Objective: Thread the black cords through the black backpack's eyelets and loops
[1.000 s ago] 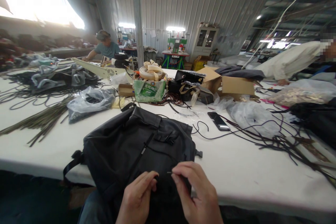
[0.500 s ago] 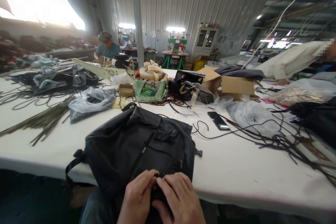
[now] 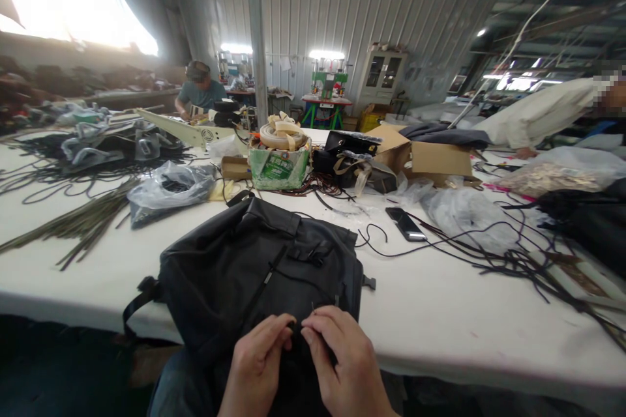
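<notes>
A black backpack (image 3: 229, 273) lies over the near edge of the white table, its lower part hanging toward my lap. At its lower front, my left hand (image 3: 259, 358) is closed in a pinch on a small dark bit, perhaps part of the bag; what it is I cannot make out. Close beside it, my right hand (image 3: 342, 352) pinches thumb against fingers, with a thin dark tip showing above the fingertips. A small gap separates the two sets of fingertips. A side buckle (image 3: 369, 283) sticks out at the bag's right edge.
Beyond the bag stand a green box (image 3: 278, 171) with rolled strips and an open cardboard box (image 3: 437, 159). A phone (image 3: 405, 224) and tangled black cords (image 3: 489, 254) lie right; a plastic bag (image 3: 169, 192) and strips (image 3: 78, 218) left. Co-workers (image 3: 200, 91) are farther off.
My right hand has shifted slightly right, away from the left, and its fingers have drawn into a pinch. My left hand and the backpack have barely moved.
</notes>
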The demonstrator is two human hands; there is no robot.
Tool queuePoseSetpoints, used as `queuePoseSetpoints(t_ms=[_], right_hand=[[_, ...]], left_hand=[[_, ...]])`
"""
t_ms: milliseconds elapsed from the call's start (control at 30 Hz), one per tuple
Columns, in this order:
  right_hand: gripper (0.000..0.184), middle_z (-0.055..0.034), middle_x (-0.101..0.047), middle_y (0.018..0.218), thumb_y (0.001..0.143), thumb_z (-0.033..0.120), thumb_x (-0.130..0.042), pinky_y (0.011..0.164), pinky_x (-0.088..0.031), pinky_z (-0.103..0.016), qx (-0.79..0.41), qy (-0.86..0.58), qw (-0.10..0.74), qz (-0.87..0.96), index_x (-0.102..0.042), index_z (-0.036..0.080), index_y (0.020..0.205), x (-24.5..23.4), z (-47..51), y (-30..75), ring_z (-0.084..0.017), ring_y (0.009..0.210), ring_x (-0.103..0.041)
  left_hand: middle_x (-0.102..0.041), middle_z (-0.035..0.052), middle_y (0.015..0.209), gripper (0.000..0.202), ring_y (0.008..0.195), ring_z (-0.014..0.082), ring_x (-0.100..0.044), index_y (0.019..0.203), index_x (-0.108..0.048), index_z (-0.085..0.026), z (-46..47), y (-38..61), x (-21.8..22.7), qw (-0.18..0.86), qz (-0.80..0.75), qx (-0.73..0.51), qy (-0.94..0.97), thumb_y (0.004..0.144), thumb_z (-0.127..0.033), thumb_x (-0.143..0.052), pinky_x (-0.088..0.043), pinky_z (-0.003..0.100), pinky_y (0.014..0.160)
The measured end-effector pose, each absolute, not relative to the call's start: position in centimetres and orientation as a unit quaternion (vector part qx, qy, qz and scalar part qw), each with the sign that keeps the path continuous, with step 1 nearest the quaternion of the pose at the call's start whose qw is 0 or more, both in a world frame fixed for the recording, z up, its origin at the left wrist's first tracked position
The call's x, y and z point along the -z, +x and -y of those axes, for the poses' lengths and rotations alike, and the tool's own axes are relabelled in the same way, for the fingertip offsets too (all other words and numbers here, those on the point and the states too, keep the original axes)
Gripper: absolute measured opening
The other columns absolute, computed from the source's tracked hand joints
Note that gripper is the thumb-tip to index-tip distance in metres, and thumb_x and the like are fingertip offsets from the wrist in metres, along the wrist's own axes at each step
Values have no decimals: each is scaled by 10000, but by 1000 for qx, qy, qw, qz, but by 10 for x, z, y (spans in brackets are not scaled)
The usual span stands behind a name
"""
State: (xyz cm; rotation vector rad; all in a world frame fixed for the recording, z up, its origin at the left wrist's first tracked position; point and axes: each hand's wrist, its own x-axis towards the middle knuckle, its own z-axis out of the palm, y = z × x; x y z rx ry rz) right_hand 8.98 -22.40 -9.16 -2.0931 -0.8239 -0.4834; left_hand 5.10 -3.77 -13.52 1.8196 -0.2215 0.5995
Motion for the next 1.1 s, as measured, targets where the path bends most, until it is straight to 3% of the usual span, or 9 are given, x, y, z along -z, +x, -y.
queuePoseSetpoints(t_ms=[367,1100], right_hand=[[175,-45,-721,1010,1109,161,-548,803,-501,-357,130,-840,415,326,-685,258,1058,87,220,94,-217,905,-661],[180,-1,-675,902,984,86,-621,788,-412,-361,134,-854,381,330,-637,243,898,83,214,99,-200,845,-604]], left_hand=[[-732,-19,887,295,754,99,-721,1267,-782,-292,38,49,140,563,108,-247,781,1095,-139,-597,-585,129,732],[-753,36,986,404,822,132,-750,1380,-723,-268,37,47,142,521,156,-262,797,1093,-69,-521,-620,165,769]])
